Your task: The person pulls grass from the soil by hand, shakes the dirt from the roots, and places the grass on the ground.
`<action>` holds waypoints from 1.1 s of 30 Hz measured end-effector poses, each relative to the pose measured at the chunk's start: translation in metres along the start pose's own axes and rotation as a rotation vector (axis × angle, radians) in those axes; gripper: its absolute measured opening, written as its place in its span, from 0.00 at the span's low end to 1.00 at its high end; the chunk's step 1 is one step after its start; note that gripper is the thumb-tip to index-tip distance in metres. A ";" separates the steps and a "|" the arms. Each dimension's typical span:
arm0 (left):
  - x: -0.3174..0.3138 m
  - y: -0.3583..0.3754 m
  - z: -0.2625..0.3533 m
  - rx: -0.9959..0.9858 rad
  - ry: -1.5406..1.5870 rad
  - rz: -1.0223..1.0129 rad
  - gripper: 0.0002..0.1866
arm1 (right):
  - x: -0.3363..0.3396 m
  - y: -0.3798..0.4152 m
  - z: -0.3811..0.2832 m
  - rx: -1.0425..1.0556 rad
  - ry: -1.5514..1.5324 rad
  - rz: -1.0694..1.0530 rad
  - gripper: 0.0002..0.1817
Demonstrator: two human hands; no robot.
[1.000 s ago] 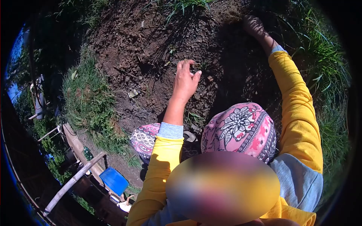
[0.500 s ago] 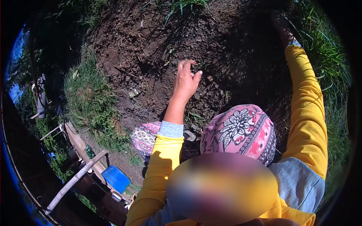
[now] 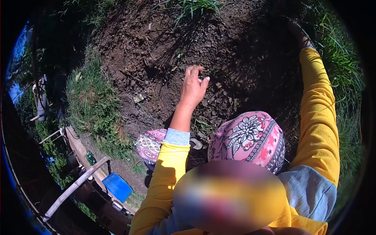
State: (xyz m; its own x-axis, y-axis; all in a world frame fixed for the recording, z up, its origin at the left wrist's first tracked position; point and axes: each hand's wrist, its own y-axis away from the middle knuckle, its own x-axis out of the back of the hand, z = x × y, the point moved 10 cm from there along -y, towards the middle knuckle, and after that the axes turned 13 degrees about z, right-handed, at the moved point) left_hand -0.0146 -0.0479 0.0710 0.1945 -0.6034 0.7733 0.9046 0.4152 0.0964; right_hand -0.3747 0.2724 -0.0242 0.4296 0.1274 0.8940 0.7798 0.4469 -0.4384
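Observation:
My left hand [image 3: 194,87] is low over the dark, crumbly soil [image 3: 156,74], palm down. Its fingers are bent, with a gap between the thumb and the forefinger, and nothing shows in that gap. Small green sprigs and dry bits lie in the dirt just beyond the fingertips. At the upper right, my right hand [image 3: 299,35] reaches into deep shadow beside tall grass [image 3: 333,51]; its fingers are hidden there. Yellow sleeves cover both arms. My knees, in pink patterned cloth [image 3: 246,137], are bent below the hands.
A grass clump [image 3: 94,102] borders the soil on the left, and another tuft [image 3: 194,9] grows at the top. A pale scrap [image 3: 138,98] lies on the dirt. Farther off at lower left are a blue container [image 3: 117,187] and a wooden pole [image 3: 74,190].
The view has shifted slightly. My left hand stays nearly in place over the soil, fingers still bent. My right arm remains stretched into the shadow.

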 end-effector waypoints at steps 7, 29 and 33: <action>-0.010 -0.005 -0.007 0.022 0.019 -0.018 0.17 | -0.006 0.011 0.015 -0.011 -0.020 0.000 0.08; -0.007 -0.018 0.004 -0.044 0.111 0.027 0.18 | -0.001 -0.047 -0.038 0.088 0.109 -0.024 0.08; -0.004 -0.016 0.001 -0.047 0.110 0.037 0.18 | -0.031 -0.041 -0.028 -0.050 0.031 -0.246 0.10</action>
State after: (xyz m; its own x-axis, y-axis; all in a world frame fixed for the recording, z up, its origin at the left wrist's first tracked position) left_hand -0.0302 -0.0520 0.0670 0.2663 -0.6600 0.7025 0.9123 0.4077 0.0372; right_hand -0.4071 0.2256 -0.0363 0.2373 -0.0075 0.9714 0.8837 0.4169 -0.2127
